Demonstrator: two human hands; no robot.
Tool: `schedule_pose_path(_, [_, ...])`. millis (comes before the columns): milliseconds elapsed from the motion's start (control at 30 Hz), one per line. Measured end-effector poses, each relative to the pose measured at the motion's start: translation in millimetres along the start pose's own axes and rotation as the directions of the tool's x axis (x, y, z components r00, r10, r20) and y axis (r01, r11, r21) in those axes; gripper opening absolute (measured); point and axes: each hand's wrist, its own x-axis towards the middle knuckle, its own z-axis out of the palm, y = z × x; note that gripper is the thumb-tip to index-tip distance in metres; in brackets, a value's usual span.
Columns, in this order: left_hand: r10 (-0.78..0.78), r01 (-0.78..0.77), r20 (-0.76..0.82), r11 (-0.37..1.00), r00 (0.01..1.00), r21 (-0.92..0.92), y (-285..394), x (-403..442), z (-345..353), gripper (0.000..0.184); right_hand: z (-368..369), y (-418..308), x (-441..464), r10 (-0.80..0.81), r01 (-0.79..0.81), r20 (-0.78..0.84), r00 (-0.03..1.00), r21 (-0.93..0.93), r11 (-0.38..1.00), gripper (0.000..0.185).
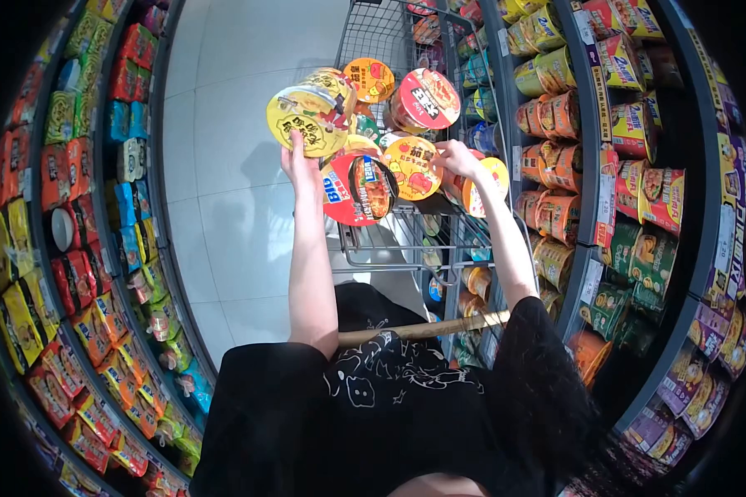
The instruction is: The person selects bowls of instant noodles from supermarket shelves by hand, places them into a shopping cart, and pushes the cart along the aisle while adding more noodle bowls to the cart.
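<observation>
In the aisle, above the near left side of the wire cart (460, 267), holding a yellow tub (308, 124) tilted in the left hand (300, 161), with the thumb on the lid and the other fingers mostly hidden behind. Over on the right, reaching with the right hand (462, 161) to the rim of a tomato-print cup (414, 169), with fingers bent and nearly closed; can't tell if truly gripping. Just beside it, leaning toward the camera, seeing a red bowl (340, 195); farther up, spotting a red-and-white tub (429, 99) and a small orange cup (370, 80).
</observation>
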Motion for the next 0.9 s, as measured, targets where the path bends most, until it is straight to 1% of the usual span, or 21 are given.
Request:
schedule_pose_path(33, [-0.006, 0.006, -0.008, 1.0, 1.0, 0.002, 0, 0, 0, 0.037, -2, 2, 1, 0.013, -0.015, 0.021, 1.0, 0.099, 0.995, 0.039])
schedule_pose_path(133, [-0.036, 0.036, -0.016, 0.999, 0.999, 0.017, -2, 2, 2, 0.038, -13, 7, 5, 0.029, -0.029, 0.007, 1.0, -0.006, 1.0, 0.037])
schedule_pose_path(167, [-0.034, 0.034, -0.024, 0.999, 0.999, 0.013, -3, 3, 3, 0.038, -20, 8, 8, 0.012, -0.012, 0.002, 1.0, -0.084, 0.996, 0.036])
schedule_pose_path(200, [-0.031, 0.032, -0.025, 0.999, 0.999, 0.032, -3, 6, 3, 0.038, -27, 6, 13, -0.064, 0.065, 0.018, 0.998, -0.062, 0.996, 0.035])
schedule_pose_path(233, [-0.029, 0.03, -0.026, 0.998, 0.999, 0.053, -3, 9, 4, 0.038, -36, 6, 14, 0.028, -0.029, 0.096, 0.995, 0.005, 1.0, 0.034])
schedule_pose_path(300, [-0.033, 0.035, -0.027, 0.997, 0.999, 0.07, -3, 13, 6, 0.038, -54, 8, 19, -0.055, 0.043, 0.145, 0.988, 0.087, 0.995, 0.032])
schedule_pose_path(367, [-0.076, 0.075, 0.005, 0.993, 0.997, 0.091, -2, 18, 9, 0.037, -76, 20, 26, -0.134, 0.068, 0.229, 0.964, 0.273, 0.96, 0.032])
schedule_pose_path(400, [-0.074, 0.072, 0.019, 0.994, 0.997, 0.086, -1, 19, 14, 0.037, -87, 15, 24, -0.23, 0.16, 0.166, 0.959, 0.355, 0.921, 0.032])
schedule_pose_path(433, [-0.076, 0.074, 0.016, 0.993, 0.997, 0.096, -1, 22, 18, 0.037, -111, -4, 16, -0.076, -0.022, 0.251, 0.965, 0.367, 0.93, 0.032])
schedule_pose_path(467, [-0.063, 0.057, 0.063, 0.994, 0.996, 0.096, 0, 23, 23, 0.037, -131, -10, 13, -0.104, 0.038, 0.219, 0.97, 0.284, 0.958, 0.031])
schedule_pose_path(533, [-0.055, 0.043, 0.112, 0.993, 0.992, 0.112, 4, 20, 44, 0.036, -162, -26, 12, -0.074, 0.032, 0.094, 0.993, 0.387, 0.921, 0.034])
schedule_pose_path(567, [-0.069, 0.056, 0.108, 0.991, 0.992, 0.12, -2, 25, 46, 0.036, -179, -38, 17, -0.033, 0.026, 0.015, 0.999, 0.37, 0.929, 0.034])
schedule_pose_path(600, [-0.06, 0.052, 0.046, 0.987, 0.997, 0.149, -7, 29, 45, 0.035, -191, -34, 33, -0.118, 0.14, -0.092, 0.989, 0.3, 0.944, 0.033])
schedule_pose_path(633, [-0.043, 0.045, -0.013, 0.983, 0.999, 0.177, -10, 35, 45, 0.034, -205, -30, 56, -0.179, 0.201, -0.098, 0.979, 0.318, 0.927, 0.033])
schedule_pose_path(700, [-0.007, 0.008, -0.006, 0.978, 1.0, 0.208, -15, 43, 44, 0.033, -212, -19, 120, -0.298, 0.323, -0.127, 0.946, 0.302, 0.897, 0.033])
schedule_pose_path(733, [-0.018, 0.02, -0.008, 0.966, 1.0, 0.258, -15, 45, 47, 0.036, -208, -20, 155, -0.28, 0.313, -0.142, 0.949, 0.337, 0.888, 0.032])
schedule_pose_path(767, [-0.027, 0.029, -0.009, 0.952, 1.0, 0.306, -15, 46, 50, 0.04, -206, -11, 195, -0.293, 0.307, -0.097, 0.951, 0.367, 0.878, 0.03])
schedule_pose_path(800, [-0.038, 0.039, -0.009, 0.958, 0.999, 0.283, -16, 48, 52, 0.038, -211, -10, 230, -0.094, -0.063, 0.227, 0.969, 0.599, 0.798, 0.069])
schedule_pose_path(833, [-0.035, 0.035, -0.006, 0.957, 0.999, 0.287, -18, 52, 53, 0.038, -223, -8, 280, 0.016, -0.246, 0.531, 0.847, 0.365, 0.898, 0.076])
schedule_pose_path(867, [-0.029, 0.032, -0.014, 0.955, 0.999, 0.295, -19, 56, 53, 0.039, -172, 12, 294, -0.182, 0.173, -0.023, 0.983, 0.45, 0.876, 0.03])
schedule_pose_path(900, [-0.022, 0.028, -0.023, 0.952, 1.0, 0.304, -19, 58, 54, 0.039, -157, 25, 323, -0.16, 0.154, -0.019, 0.987, 0.413, 0.898, 0.031])
